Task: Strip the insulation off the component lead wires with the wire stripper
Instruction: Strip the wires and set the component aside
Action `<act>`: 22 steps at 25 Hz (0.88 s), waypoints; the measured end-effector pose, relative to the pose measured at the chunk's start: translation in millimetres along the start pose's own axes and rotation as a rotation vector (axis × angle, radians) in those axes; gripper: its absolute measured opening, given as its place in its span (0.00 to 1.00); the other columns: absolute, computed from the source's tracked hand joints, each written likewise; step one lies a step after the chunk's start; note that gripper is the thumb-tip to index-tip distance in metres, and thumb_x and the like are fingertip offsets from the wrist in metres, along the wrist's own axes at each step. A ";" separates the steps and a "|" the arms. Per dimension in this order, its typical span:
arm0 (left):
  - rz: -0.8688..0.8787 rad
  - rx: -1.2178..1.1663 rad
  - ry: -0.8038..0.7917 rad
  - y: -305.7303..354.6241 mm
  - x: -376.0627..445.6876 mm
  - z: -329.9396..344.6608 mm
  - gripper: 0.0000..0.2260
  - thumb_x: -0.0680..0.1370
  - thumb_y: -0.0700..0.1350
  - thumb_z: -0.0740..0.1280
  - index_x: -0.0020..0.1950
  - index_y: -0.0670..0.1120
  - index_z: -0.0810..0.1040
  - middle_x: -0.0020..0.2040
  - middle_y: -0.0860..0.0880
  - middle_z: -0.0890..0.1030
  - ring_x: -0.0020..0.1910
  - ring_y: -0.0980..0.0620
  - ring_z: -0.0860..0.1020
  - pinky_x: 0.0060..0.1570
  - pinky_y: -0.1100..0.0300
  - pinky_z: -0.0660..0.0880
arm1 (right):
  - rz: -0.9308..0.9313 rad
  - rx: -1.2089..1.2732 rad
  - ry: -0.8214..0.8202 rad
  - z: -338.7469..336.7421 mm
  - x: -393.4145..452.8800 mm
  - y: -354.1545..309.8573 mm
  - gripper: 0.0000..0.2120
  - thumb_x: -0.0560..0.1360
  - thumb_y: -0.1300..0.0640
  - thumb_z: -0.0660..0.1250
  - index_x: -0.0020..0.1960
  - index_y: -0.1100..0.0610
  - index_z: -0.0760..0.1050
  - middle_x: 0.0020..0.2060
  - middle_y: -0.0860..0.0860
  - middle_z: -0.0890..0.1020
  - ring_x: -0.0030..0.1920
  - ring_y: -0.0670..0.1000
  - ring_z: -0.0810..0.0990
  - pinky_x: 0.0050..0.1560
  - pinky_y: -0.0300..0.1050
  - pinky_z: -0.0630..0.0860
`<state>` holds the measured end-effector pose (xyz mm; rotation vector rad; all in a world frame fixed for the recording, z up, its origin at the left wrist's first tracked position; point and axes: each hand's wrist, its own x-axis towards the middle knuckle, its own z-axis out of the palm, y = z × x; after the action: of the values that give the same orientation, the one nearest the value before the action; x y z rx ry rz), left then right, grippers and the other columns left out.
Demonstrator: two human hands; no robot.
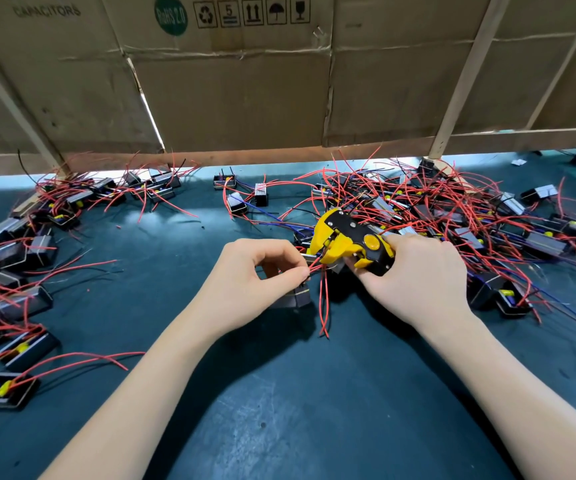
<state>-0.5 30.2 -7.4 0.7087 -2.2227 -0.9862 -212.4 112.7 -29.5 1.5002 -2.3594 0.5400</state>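
Your surface [279,393] is covered in dark teal matting, worn pale in patches near you. Behind it stands a wall of flattened cardboard cartons [231,88], braced by pale slanting struts [459,81]; a bright gap shows beneath the cardboard's lower edge. The room beyond is hidden.

To your right lies a big tangled heap of components [452,216] with red, blue and black leads; individual pieces in it are hard to separate. To your left, a looser spread of boxy components [23,251] runs along the edge, some cut off by the frame, a few showing yellow parts inside.

Your right hand [418,271] is wrapped around the handles of the yellow-and-black wire stripper [348,242], which sits just above centre with its head pointing left; the handles are mostly hidden in your grip. Your left hand [258,271] pinches red lead wires [324,306] between thumb and fingers right at the stripper's head, and more red leads hang down from there to the matting. The component [295,297] these leads belong to sits just under that hand, partly hidden by it. You cannot tell whether the wire is actually seated in the head.

Printed on the cardboard: "CAPACITORS" at upper left, a green "RoHS 2.0" sticker [171,14], and a row of handling symbols [251,11], one bearing the number 5.
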 end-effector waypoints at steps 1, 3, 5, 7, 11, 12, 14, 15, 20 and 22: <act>-0.015 -0.009 0.002 0.2 -0.1 1.4 0.07 0.75 0.39 0.72 0.37 0.48 0.81 0.34 0.53 0.81 0.33 0.59 0.75 0.39 0.69 0.72 | -0.009 -0.009 0.006 0.5 0.0 -0.5 0.21 0.69 0.34 0.65 0.40 0.52 0.75 0.35 0.49 0.77 0.42 0.56 0.77 0.41 0.47 0.61; -0.055 -0.028 0.007 -0.4 0.7 3.2 0.08 0.75 0.39 0.72 0.36 0.48 0.82 0.34 0.51 0.82 0.32 0.59 0.75 0.38 0.69 0.72 | -0.027 -0.021 0.014 1.0 -0.1 -0.9 0.21 0.68 0.34 0.65 0.39 0.52 0.74 0.36 0.50 0.77 0.43 0.57 0.78 0.41 0.47 0.60; -0.095 -0.044 0.011 -2.0 1.7 3.3 0.08 0.74 0.40 0.72 0.36 0.48 0.81 0.34 0.51 0.82 0.31 0.59 0.74 0.36 0.70 0.71 | -0.044 -0.035 0.024 0.4 0.3 -0.7 0.20 0.67 0.34 0.66 0.38 0.52 0.73 0.35 0.50 0.77 0.42 0.58 0.78 0.41 0.47 0.60; -0.110 -0.057 -0.004 -3.5 2.1 2.7 0.07 0.74 0.41 0.72 0.36 0.48 0.81 0.34 0.51 0.82 0.30 0.59 0.73 0.36 0.71 0.70 | -0.058 -0.087 0.017 -1.4 0.5 -0.8 0.20 0.67 0.34 0.66 0.38 0.52 0.73 0.34 0.50 0.77 0.41 0.57 0.78 0.41 0.47 0.60; -0.123 -0.089 -0.034 -3.8 2.7 2.2 0.05 0.72 0.45 0.70 0.37 0.48 0.81 0.35 0.52 0.83 0.32 0.59 0.74 0.36 0.71 0.69 | -0.029 -0.133 -0.004 -6.4 -0.1 -4.6 0.22 0.67 0.33 0.67 0.34 0.53 0.74 0.27 0.47 0.69 0.34 0.56 0.70 0.33 0.43 0.56; -0.127 -0.104 -0.037 -3.7 3.1 1.7 0.05 0.72 0.46 0.70 0.37 0.48 0.81 0.35 0.52 0.83 0.32 0.59 0.74 0.36 0.71 0.69 | -0.002 -0.129 -0.036 -6.4 -0.5 -5.8 0.23 0.67 0.32 0.66 0.34 0.53 0.75 0.26 0.45 0.67 0.33 0.55 0.68 0.31 0.42 0.55; -0.123 -0.122 -0.047 -4.2 3.4 -0.1 0.05 0.73 0.45 0.70 0.37 0.48 0.81 0.35 0.52 0.83 0.31 0.60 0.74 0.35 0.72 0.68 | 0.023 -0.111 -0.085 -4.7 -0.4 -6.7 0.25 0.67 0.30 0.64 0.34 0.53 0.76 0.25 0.45 0.66 0.34 0.54 0.68 0.30 0.40 0.55; -0.123 -0.125 -0.051 -4.4 3.2 -0.8 0.05 0.73 0.45 0.70 0.37 0.47 0.81 0.35 0.52 0.83 0.31 0.59 0.73 0.34 0.72 0.68 | 0.025 -0.105 -0.100 -4.1 -0.2 -6.8 0.26 0.68 0.29 0.64 0.35 0.53 0.76 0.25 0.45 0.67 0.34 0.54 0.69 0.30 0.40 0.55; -0.142 -0.104 -0.080 -4.3 2.8 -1.8 0.06 0.74 0.44 0.70 0.37 0.47 0.81 0.36 0.49 0.83 0.34 0.56 0.76 0.38 0.67 0.72 | 0.018 -0.087 -0.135 -1.6 -2.1 -8.3 0.24 0.68 0.31 0.63 0.33 0.53 0.72 0.26 0.46 0.67 0.34 0.55 0.69 0.30 0.40 0.55; -0.147 -0.077 -0.094 -5.1 3.1 -2.1 0.07 0.76 0.41 0.71 0.37 0.47 0.81 0.35 0.51 0.83 0.34 0.57 0.76 0.39 0.67 0.72 | 0.012 -0.088 -0.139 0.3 -3.9 -9.0 0.23 0.68 0.31 0.63 0.33 0.52 0.70 0.26 0.45 0.65 0.34 0.54 0.68 0.31 0.41 0.56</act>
<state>0.0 24.1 -9.3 0.8155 -2.2242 -1.1929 -202.6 112.2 -30.1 1.5307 -2.4623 0.3405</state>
